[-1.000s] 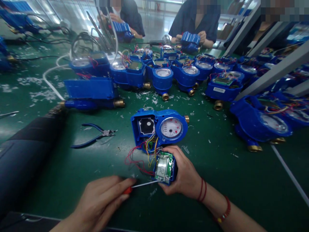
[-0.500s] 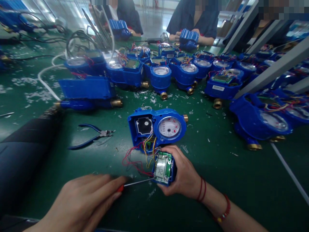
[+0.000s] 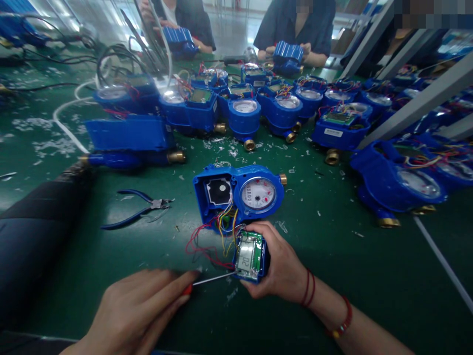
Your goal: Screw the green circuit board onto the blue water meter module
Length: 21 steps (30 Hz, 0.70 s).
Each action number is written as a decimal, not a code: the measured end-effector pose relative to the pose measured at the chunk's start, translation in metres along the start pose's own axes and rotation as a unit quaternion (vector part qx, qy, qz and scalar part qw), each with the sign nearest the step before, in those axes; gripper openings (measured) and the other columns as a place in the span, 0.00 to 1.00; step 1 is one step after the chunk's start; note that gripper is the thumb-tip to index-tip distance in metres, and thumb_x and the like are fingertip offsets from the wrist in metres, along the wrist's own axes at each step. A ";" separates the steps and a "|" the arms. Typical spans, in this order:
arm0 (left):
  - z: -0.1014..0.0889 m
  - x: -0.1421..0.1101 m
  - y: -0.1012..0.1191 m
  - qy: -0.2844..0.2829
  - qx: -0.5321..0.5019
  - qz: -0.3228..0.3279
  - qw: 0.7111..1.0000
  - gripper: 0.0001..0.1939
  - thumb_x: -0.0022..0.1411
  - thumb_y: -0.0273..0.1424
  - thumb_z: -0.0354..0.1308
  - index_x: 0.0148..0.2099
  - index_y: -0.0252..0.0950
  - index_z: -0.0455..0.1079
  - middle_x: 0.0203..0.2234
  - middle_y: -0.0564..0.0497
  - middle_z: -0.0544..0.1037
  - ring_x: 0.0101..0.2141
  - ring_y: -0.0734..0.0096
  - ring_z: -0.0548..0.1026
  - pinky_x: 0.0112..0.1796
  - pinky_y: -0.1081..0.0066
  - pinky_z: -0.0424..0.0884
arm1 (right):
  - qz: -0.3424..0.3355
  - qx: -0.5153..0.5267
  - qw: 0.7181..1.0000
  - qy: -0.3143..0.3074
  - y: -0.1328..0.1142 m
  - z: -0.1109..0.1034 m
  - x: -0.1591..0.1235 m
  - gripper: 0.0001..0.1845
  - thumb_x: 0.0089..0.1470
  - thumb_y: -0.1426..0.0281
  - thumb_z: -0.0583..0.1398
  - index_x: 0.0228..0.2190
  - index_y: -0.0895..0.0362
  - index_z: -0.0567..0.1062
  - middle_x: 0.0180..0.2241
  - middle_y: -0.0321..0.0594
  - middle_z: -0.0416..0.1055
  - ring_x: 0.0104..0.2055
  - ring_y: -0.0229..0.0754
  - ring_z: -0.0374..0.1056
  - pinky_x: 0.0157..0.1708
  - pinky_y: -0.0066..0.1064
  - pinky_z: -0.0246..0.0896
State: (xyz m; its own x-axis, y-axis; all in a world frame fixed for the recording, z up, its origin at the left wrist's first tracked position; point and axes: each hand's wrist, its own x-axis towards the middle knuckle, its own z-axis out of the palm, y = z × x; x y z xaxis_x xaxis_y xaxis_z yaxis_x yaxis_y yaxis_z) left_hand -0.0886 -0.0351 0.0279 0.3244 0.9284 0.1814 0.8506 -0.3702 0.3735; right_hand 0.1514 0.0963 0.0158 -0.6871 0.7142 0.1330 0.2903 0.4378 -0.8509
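1. Head view: my right hand (image 3: 284,266) is clamped around the module (image 3: 251,256), a small blue housing with a green board and display facing up. It sits low centre, just in front of the open meter (image 3: 240,195) on the counter (image 3: 369,276).
2. My left hand (image 3: 140,308) has its fingers (image 3: 186,278) pinched together on the red handle of the screwdriver (image 3: 210,281). The handle is mostly hidden under the hand.
3. Key relation: the screwdriver's long axis runs nearly level, left to right and slightly up. Its tip meets the module's lower left corner, so the module lies straight right of my left fingers, along the shaft line. I cannot tell whether the tip sits in a screw.
4. The module's long axis runs roughly near to far, about square to the shaft. The right hand is on it; the left only reaches it through the tool.
5. Wires (image 3: 207,241), red and yellow, loop from the meter's open bay to the module's far left side, above the shaft and apart from it.
6. Pliers (image 3: 138,209) lie to the left, well apart from both hands. More meters (image 3: 244,116) line the far counter.
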 end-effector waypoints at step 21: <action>0.016 -0.041 0.004 0.060 0.010 -0.181 0.982 0.18 0.62 0.45 0.46 0.48 0.42 0.64 0.36 0.53 0.77 0.33 0.72 0.75 0.37 0.73 0.71 | -0.008 0.029 1.000 -0.005 0.000 -0.003 -0.001 0.41 0.31 0.69 0.67 0.49 0.56 0.59 0.46 0.45 0.61 0.48 0.50 0.61 0.49 0.42 0.60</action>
State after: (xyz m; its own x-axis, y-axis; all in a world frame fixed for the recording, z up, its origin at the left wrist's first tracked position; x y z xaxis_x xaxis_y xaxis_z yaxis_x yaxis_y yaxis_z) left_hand -0.0924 -0.0744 0.0076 -0.0500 0.9879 0.1468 0.9095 -0.0157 0.4154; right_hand 0.1541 0.0973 0.0177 -0.6989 0.7009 0.1425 0.2400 0.4174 -0.8764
